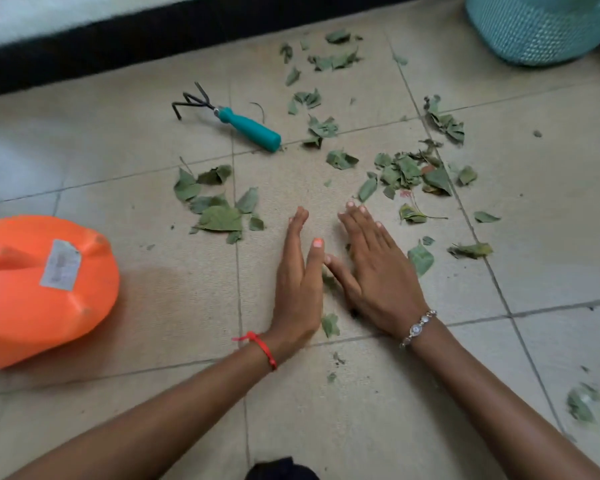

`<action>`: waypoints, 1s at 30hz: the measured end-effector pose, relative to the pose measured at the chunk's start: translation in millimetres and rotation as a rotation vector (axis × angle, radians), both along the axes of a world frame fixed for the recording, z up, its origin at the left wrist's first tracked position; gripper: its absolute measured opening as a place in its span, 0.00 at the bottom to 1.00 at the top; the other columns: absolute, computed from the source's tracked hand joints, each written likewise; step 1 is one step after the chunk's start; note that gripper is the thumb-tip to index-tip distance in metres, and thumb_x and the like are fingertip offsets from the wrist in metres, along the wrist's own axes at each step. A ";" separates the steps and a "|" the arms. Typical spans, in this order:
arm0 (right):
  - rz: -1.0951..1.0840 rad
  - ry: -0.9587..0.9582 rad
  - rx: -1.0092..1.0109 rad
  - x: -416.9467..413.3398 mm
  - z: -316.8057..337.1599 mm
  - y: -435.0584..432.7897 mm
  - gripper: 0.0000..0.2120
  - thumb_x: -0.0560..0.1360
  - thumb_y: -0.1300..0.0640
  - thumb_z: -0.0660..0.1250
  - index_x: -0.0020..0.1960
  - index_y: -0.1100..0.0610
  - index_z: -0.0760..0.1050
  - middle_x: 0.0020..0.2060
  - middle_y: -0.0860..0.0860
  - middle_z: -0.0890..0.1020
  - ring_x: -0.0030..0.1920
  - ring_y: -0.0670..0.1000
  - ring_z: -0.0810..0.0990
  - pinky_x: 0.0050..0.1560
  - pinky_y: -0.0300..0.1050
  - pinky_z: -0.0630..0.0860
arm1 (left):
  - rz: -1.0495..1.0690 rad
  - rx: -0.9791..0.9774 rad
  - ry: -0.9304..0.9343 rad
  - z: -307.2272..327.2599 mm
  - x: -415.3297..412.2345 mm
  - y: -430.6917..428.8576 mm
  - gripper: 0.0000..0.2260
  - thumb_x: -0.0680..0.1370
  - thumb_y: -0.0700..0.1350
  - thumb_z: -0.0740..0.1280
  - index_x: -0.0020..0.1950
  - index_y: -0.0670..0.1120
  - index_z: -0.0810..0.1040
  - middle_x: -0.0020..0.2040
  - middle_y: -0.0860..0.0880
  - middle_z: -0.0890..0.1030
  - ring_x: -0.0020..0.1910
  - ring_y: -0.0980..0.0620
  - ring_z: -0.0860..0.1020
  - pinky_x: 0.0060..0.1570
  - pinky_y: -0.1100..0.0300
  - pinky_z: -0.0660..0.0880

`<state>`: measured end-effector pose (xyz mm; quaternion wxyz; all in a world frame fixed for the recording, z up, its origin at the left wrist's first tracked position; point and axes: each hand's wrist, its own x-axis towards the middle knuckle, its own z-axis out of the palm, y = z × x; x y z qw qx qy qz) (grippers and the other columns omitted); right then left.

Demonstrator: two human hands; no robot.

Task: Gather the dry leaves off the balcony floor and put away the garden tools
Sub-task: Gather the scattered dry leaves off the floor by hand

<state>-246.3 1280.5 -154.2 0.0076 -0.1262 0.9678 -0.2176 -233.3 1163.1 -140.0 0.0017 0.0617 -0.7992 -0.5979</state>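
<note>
While left hand (298,282) and right hand (374,271) rest on the floor (326,427), fingers straight and together, leaves (219,218) lie scattered; rake (246,124) unstowed.

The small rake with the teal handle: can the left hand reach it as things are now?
Probably yes. The left hand is open and holds nothing, and only bare tiles and a few leaves lie between it and the rake, which lies free ahead.

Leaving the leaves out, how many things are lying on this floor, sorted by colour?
Teal: 2, the teal-handled hand cultivator and the woven basket
Orange: 1, the plastic container
Total: 3
</note>
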 end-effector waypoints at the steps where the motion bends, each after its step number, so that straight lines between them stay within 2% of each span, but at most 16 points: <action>1: 0.005 -0.017 0.000 4.7 2.2 -1.6 0.38 0.74 0.34 0.38 0.76 0.55 0.49 0.76 0.50 0.51 0.74 0.42 0.43 0.72 0.37 0.38 | -0.020 -0.027 0.010 2.5 -2.1 -8.4 0.20 0.82 0.47 0.55 0.74 0.51 0.60 0.71 0.61 0.62 0.68 0.70 0.58 0.67 0.77 0.54; 3: 0.013 -0.047 0.001 16.3 3.8 -10.4 0.41 0.72 0.31 0.39 0.76 0.56 0.48 0.76 0.51 0.50 0.75 0.44 0.44 0.72 0.38 0.37 | -0.045 -0.091 0.055 4.4 -6.0 -25.1 0.20 0.82 0.46 0.55 0.74 0.49 0.60 0.70 0.60 0.62 0.67 0.71 0.59 0.64 0.79 0.54; 5: 0.038 -0.052 0.007 28.4 1.7 -24.2 0.44 0.71 0.28 0.43 0.76 0.57 0.47 0.76 0.52 0.50 0.76 0.47 0.45 0.73 0.40 0.38 | -0.057 -0.148 0.108 4.9 -10.4 -41.2 0.23 0.79 0.50 0.54 0.74 0.48 0.60 0.70 0.60 0.63 0.68 0.70 0.59 0.66 0.77 0.55; 7: 0.064 -0.018 0.064 36.2 -1.9 -36.9 0.46 0.70 0.26 0.47 0.76 0.57 0.49 0.76 0.54 0.53 0.76 0.49 0.48 0.73 0.42 0.40 | -0.043 -0.240 0.163 3.8 -19.8 -59.0 0.23 0.78 0.51 0.53 0.73 0.50 0.60 0.70 0.57 0.63 0.71 0.61 0.60 0.72 0.64 0.56; 9: 0.063 -0.004 0.098 36.8 -1.4 -47.9 0.46 0.70 0.26 0.47 0.75 0.58 0.54 0.74 0.55 0.58 0.75 0.51 0.54 0.73 0.44 0.45 | 0.048 -0.363 0.184 1.3 -30.7 -81.6 0.23 0.78 0.51 0.53 0.73 0.49 0.61 0.74 0.52 0.62 0.74 0.52 0.58 0.74 0.52 0.52; 12: 0.031 -0.013 0.079 30.9 -1.8 -54.2 0.44 0.72 0.28 0.46 0.75 0.59 0.55 0.74 0.56 0.60 0.75 0.52 0.55 0.72 0.45 0.46 | 0.227 -0.599 0.091 -4.1 -42.2 -109.4 0.25 0.79 0.53 0.53 0.74 0.44 0.59 0.77 0.46 0.55 0.77 0.49 0.48 0.73 0.50 0.41; 15: 0.026 0.032 0.078 29.8 -6.0 -56.5 0.41 0.74 0.30 0.46 0.76 0.58 0.53 0.75 0.55 0.58 0.75 0.51 0.53 0.73 0.44 0.45 | 0.389 -0.769 -0.042 -12.5 -51.7 -127.9 0.29 0.81 0.53 0.57 0.76 0.41 0.53 0.78 0.41 0.47 0.77 0.45 0.42 0.73 0.49 0.37; 18: 0.028 0.058 0.055 31.4 -9.0 -56.0 0.40 0.75 0.31 0.46 0.76 0.58 0.52 0.75 0.54 0.57 0.76 0.50 0.51 0.74 0.44 0.46 | 0.532 -0.777 -0.226 -15.2 -58.3 -136.5 0.34 0.80 0.57 0.56 0.77 0.38 0.49 0.77 0.36 0.44 0.77 0.42 0.41 0.73 0.49 0.38; 20: 0.027 0.071 0.050 31.4 -9.5 -55.4 0.39 0.75 0.32 0.46 0.76 0.58 0.53 0.75 0.54 0.57 0.76 0.50 0.51 0.75 0.45 0.48 | 0.495 -0.800 -0.277 -17.8 -55.7 -139.1 0.35 0.80 0.58 0.55 0.77 0.37 0.47 0.77 0.35 0.45 0.77 0.41 0.42 0.74 0.50 0.39; 22: 0.027 0.069 0.044 32.0 -10.0 -55.5 0.38 0.76 0.32 0.46 0.76 0.58 0.53 0.75 0.54 0.57 0.76 0.49 0.50 0.75 0.45 0.48 | 0.313 -0.810 -0.175 -20.1 -51.3 -138.9 0.34 0.81 0.58 0.53 0.77 0.37 0.46 0.77 0.38 0.46 0.77 0.43 0.44 0.74 0.52 0.41; 25: 0.029 0.068 0.037 32.8 -9.9 -56.1 0.38 0.76 0.32 0.46 0.76 0.57 0.52 0.75 0.53 0.56 0.76 0.49 0.50 0.75 0.45 0.49 | 0.021 -0.597 0.056 -13.6 -52.3 -133.7 0.30 0.81 0.54 0.54 0.78 0.44 0.45 0.78 0.46 0.47 0.77 0.52 0.47 0.73 0.61 0.46; 27: 0.023 0.072 0.033 33.5 -9.7 -56.8 0.37 0.76 0.33 0.47 0.75 0.57 0.51 0.75 0.54 0.57 0.75 0.49 0.51 0.75 0.46 0.50 | 0.021 -0.477 0.143 -9.9 -63.0 -131.8 0.29 0.81 0.54 0.56 0.78 0.45 0.48 0.79 0.48 0.48 0.76 0.55 0.48 0.72 0.62 0.47; 30: 0.002 0.079 0.021 34.0 -10.1 -57.1 0.37 0.76 0.32 0.49 0.75 0.56 0.50 0.75 0.54 0.58 0.75 0.50 0.52 0.75 0.46 0.53 | 0.202 -0.480 0.154 -5.8 -87.1 -134.6 0.32 0.77 0.58 0.55 0.77 0.44 0.54 0.78 0.45 0.51 0.76 0.50 0.52 0.74 0.53 0.50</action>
